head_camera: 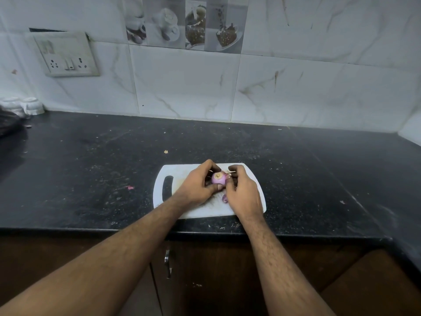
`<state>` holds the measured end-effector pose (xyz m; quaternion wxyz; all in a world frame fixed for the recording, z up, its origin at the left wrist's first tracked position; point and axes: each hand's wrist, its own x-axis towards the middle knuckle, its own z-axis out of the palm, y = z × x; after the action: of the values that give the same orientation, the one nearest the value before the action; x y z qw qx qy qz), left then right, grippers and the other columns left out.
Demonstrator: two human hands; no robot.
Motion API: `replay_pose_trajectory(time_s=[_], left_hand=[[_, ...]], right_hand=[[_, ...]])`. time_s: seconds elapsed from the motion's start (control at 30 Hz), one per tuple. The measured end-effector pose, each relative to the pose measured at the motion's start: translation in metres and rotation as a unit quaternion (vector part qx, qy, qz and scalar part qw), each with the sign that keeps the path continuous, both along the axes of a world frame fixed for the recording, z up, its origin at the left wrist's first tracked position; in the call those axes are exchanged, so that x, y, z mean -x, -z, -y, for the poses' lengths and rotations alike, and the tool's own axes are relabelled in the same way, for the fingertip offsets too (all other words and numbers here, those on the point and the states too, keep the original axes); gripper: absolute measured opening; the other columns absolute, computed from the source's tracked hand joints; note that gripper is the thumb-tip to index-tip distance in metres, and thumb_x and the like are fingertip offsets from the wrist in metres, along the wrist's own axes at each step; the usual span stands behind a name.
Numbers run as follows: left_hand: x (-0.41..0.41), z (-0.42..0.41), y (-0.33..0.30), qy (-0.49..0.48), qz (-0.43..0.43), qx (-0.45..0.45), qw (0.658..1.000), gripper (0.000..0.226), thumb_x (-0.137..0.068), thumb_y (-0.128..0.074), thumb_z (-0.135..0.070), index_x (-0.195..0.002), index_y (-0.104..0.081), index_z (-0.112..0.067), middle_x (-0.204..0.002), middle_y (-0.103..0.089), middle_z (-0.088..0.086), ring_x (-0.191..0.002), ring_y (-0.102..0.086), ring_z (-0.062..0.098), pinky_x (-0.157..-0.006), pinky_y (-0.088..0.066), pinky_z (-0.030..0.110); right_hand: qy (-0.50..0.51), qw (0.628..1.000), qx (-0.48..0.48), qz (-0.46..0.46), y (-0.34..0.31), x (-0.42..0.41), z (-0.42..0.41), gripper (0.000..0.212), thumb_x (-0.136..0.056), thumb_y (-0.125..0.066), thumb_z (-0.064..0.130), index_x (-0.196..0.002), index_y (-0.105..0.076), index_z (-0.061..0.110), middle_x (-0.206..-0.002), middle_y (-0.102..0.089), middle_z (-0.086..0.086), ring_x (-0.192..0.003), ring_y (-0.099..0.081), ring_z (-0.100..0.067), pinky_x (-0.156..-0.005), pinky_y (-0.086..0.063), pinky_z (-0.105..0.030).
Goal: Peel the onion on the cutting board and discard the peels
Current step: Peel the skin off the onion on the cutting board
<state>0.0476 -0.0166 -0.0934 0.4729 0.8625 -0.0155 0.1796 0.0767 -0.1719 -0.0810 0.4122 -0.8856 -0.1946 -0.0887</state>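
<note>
A small purple onion (218, 178) with a pale root end facing up is held just above the white cutting board (173, 195). My left hand (197, 183) grips it from the left, fingers curled over the top and thumb beneath. My right hand (242, 192) is against the onion's right side, its fingertips pinching a thin strip of skin (229, 174) there. A purple piece of peel (225, 198) lies on the board between my hands.
The board lies on a black speckled counter (91, 160) near its front edge, with small peel scraps at the left (130, 187) and behind the board (166, 151). White cups (32, 106) stand at the back left. A tiled wall with a socket panel (66, 55) is behind.
</note>
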Motion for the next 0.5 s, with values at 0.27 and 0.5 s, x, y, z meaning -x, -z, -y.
replay_pose_trajectory(time_s=[0.27, 0.5], left_hand=[[0.0019, -0.0014, -0.0011, 0.025, -0.014, -0.032, 0.999, 0.059, -0.088, -0.077, -0.028, -0.142, -0.054, -0.016, -0.132, -0.061, -0.002, -0.114, -0.064, 0.012, -0.095, -0.052, 0.02], [0.0022, -0.0003, -0.0008, 0.025, -0.02, 0.001, 0.999, 0.048, -0.089, -0.081, -0.017, -0.133, -0.062, -0.017, -0.124, -0.07, -0.003, -0.111, -0.068, 0.01, -0.1, -0.056, 0.028]], right_hand=[[-0.002, 1.0, -0.027, -0.015, 0.0032, -0.005, 0.0063, 0.026, -0.106, -0.052, 0.012, -0.123, -0.07, 0.02, -0.109, -0.075, 0.005, -0.088, -0.066, -0.008, -0.077, -0.047, -0.018], [0.025, 0.998, -0.05, -0.001, 0.006, -0.0091, 0.0086, 0.046, -0.091, -0.049, -0.011, -0.094, -0.078, 0.024, -0.1, -0.07, 0.0, -0.088, -0.066, -0.011, -0.073, -0.05, -0.012]])
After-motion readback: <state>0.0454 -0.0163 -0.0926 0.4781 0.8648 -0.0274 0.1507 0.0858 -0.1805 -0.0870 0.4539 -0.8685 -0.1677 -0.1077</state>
